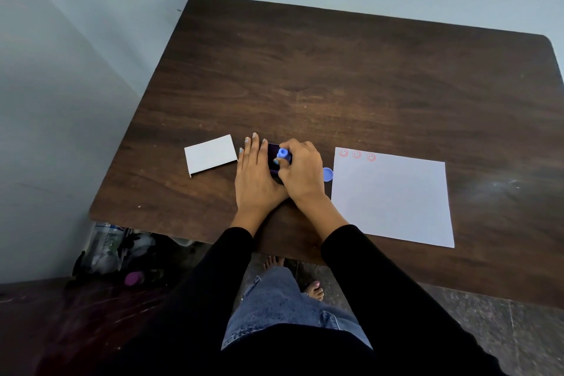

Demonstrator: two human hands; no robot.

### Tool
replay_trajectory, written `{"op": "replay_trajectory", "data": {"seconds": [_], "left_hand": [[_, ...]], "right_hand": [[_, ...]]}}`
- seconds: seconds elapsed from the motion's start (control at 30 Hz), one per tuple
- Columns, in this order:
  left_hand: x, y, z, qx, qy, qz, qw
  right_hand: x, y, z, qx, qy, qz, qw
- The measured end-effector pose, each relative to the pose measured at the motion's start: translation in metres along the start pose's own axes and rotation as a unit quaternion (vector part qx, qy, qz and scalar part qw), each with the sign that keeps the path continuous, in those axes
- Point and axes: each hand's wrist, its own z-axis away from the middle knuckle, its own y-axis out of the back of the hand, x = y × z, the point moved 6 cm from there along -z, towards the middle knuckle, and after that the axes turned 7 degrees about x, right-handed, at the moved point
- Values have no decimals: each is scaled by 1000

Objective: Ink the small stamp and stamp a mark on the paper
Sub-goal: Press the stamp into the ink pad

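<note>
Head view: we see the right hand (pixel 300 172) pinching the small blue stamp (pixel 283 153) between fingertips, the stamp upright and pressed down on the dark ink pad (pixel 272 152). The stamp sits at the far left edge of the grip, its top poking out above the fingers. The left hand (pixel 254 172) lies flat, fingers straight, along the left side of the ink pad, holding nothing, touching the pad. A blue cap (pixel 328 174) lies just right of the right hand, beside the white paper (pixel 392 201), which carries three red smiley marks (pixel 356 155) at its top left. A white lid (pixel 210 154) lies left of the left hand, on the brown table (pixel 335 86).
</note>
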Motion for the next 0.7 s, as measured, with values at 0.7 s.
{"op": "replay_trajectory", "data": {"seconds": [0.7], "left_hand": [[8, 3, 5, 29, -36, 8, 999]], "right_hand": [[26, 58, -11, 145, -201, -273, 930]]}}
